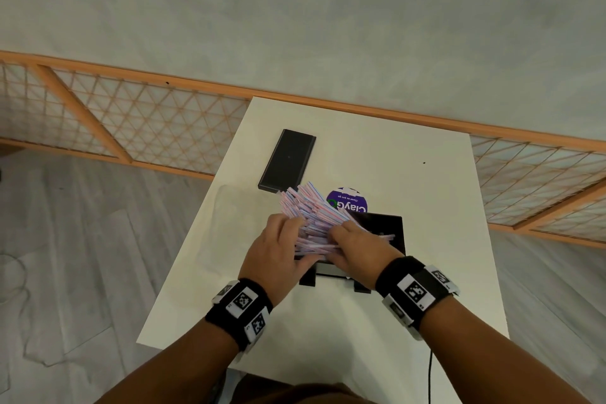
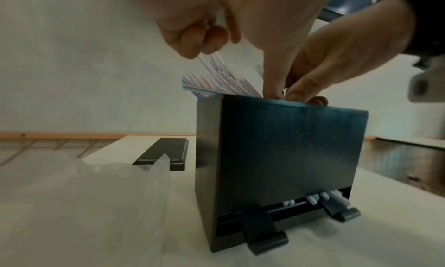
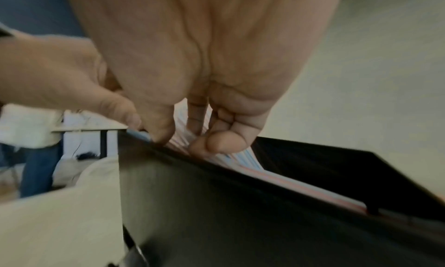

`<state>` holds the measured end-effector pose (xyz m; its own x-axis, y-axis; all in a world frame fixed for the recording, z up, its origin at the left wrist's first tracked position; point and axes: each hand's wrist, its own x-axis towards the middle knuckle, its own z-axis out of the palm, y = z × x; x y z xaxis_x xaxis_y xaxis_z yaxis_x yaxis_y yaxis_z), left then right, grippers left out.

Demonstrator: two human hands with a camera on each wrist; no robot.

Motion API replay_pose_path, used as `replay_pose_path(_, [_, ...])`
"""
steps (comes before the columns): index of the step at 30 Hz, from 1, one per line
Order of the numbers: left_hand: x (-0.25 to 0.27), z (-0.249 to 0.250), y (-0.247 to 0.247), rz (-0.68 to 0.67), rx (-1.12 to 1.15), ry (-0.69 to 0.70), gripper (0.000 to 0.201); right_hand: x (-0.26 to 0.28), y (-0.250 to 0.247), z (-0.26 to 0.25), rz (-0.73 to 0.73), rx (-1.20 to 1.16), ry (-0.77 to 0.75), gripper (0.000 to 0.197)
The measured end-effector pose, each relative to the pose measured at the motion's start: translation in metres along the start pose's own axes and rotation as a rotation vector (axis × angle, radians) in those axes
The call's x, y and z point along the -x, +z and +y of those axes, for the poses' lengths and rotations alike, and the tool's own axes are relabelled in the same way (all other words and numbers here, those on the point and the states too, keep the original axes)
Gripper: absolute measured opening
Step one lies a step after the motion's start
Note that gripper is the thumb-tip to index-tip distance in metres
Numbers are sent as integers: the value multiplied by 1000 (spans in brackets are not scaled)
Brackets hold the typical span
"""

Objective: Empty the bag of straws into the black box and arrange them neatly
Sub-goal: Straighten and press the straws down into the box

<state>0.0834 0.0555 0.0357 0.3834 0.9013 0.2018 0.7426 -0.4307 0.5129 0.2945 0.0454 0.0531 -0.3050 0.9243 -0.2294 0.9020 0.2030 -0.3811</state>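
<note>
Over the black box (image 1: 392,233), both hands grip the straws (image 1: 311,210).

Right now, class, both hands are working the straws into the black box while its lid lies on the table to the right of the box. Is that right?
Not quite: the lid lies left of and beyond the black box, as the head view shows. Both the left hand and right hand do handle the straws.

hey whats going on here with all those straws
A person is loading wrapped straws into a black box on a white table. Both the left hand and the right hand grip the bundle at the box's open top. The straws stick out slanted, not yet settled, though a few ends show at the bottom slot. The black lid lies farther back, and the clear bag lies left of the box.
</note>
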Motion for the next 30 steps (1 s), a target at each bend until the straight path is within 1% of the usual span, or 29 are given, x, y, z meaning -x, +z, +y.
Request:
replay_pose_path(1, [-1, 0, 1, -13, 18, -36, 69, 2, -3, 2, 18, -62, 7, 34])
replay_pose_path(2, [-3, 0, 1, -34, 29, -61, 72, 4, -7, 4, 40, -119, 16, 34])
replay_pose_path(4, [-5, 1, 1, -87, 29, -73, 69, 5, -17, 10, 104, -184, 37, 26])
replay_pose_path(5, [-5, 1, 1, -100, 11, -45, 63, 3, -23, 15, 143, -191, 54, 21])
replay_pose_path(7, [-6, 3, 2, -86, -50, 71, 50, -5, -33, 25, 215, -174, 111, 13])
replay_pose_path(8, [-6, 4, 4, -73, -79, 140, 43, -10, -37, 31, 237, -160, 149, 14])
replay_pose_path(9, [-6, 5, 6, -67, -102, 206, 37, -16, -40, 35, 235, -143, 179, 20])
replay_pose_path(10, [-7, 6, 9, -70, -121, 271, 34, -21, -42, 38, 203, -116, 193, 26])
replay_pose_path(12, [-8, 10, 14, -92, -161, 378, 30, -31, -44, 39, 89, -33, 171, 34])
replay_pose_path(14, [-11, 13, 19, -101, -200, 445, 24, -38, -46, 34, -21, 42, 115, 34])
replay_pose_path(16, [-14, 15, 23, -97, -205, 466, 22, -43, -47, 30, -49, 79, 71, 32])
replay_pose_path(21, [-15, 14, 24, -111, -245, 476, 16, -50, -43, 26, -21, 195, 56, 25])
replay_pose_path(26, [-15, 15, 24, -111, -235, 460, 14, -46, -38, 30, 74, 115, 43, 12])
replay_pose_path(30, [-14, 13, 26, -130, -258, 473, 11, -41, -43, 36, 76, 75, 77, 11])
